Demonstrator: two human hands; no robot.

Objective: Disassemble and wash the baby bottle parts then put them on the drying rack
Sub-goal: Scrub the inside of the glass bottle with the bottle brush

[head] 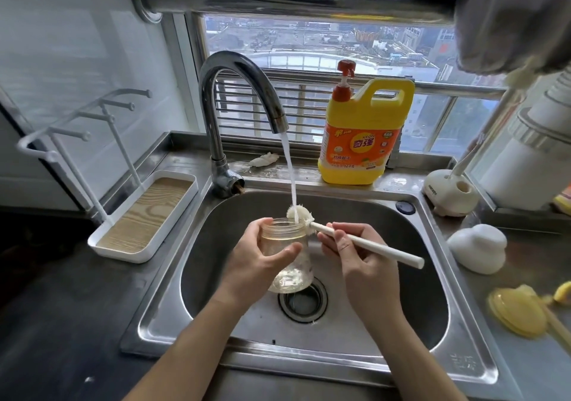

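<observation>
Our left hand (262, 253) sits at frame centre, fingers curled round and thumb pressed across the front. Just right of it, our right hand (355, 250) pinches closed, forearms rising from the bottom edge.

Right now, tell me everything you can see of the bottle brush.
The bottle brush is off-white: a round, bristly head on a long, straight, plastic-looking handle. The right hand pinches the handle near the head, so the free end slants down to the right. The head sits at the rim of the clear bottle, which the left hand holds over the sink. The tap's stream lands on the head.
</observation>
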